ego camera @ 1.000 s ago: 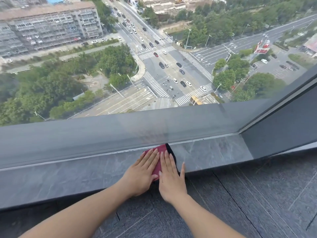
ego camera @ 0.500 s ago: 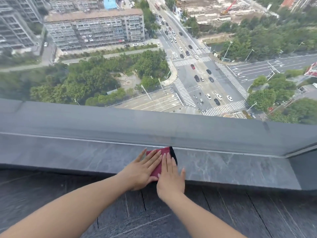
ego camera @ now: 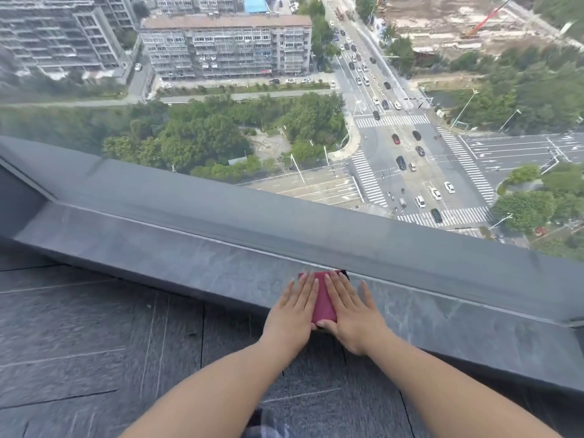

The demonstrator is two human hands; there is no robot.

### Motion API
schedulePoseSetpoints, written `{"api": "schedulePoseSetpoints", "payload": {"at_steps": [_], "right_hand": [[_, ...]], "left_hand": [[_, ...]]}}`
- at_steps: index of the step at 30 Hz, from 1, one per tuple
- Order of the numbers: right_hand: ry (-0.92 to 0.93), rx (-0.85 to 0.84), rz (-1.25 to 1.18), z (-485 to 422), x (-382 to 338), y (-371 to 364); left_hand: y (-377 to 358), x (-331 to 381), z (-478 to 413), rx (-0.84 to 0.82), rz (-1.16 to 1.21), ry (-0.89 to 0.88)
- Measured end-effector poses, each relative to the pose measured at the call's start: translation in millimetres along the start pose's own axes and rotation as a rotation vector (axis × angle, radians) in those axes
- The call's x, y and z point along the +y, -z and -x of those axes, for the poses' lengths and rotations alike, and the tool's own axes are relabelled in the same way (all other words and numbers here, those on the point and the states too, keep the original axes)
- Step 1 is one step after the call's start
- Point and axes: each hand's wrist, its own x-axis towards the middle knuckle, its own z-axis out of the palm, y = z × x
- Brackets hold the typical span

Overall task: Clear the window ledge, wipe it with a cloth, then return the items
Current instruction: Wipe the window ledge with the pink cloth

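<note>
Pressed beneath the left grip and right grip (both flat, fingers straight, clasping nothing), the folded dark-red cloth had slid leftward along the grey veined stone window ledge, so wiping seemingly continued.

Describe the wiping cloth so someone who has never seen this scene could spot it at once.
Start at the big window over the street crossing and drop to the grey stone ledge below it. There a folded dark red cloth lies pressed under the flat left hand and right hand. It is the only red thing on the grey stone.
</note>
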Motion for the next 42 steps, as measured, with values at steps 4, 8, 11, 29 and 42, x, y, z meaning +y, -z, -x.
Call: {"api": "schedulePoseSetpoints", "payload": {"at_steps": [4,8,11,29,42], "right_hand": [[-0.058,0.010,-0.017,-4,3,-16],[-0.097,0.034,-0.012,-2,-2,-14],[-0.090,0.055,0.027,-1,-7,-9],[-0.176,-0.009,-0.120,-32,-84,8],[-0.130,-0.007,-0.110,-87,-172,30]], "left_hand": [[1,-2,-6,-0.071,-0.063,-0.004],[3,-9,-13,-0.130,-0.009,-0.069],[-1,-18,-18,-0.130,-0.051,-0.140],[-15,-110,-13,0.084,-0.053,-0.367],[1,-225,10,0.039,-0.126,-0.383]]}}
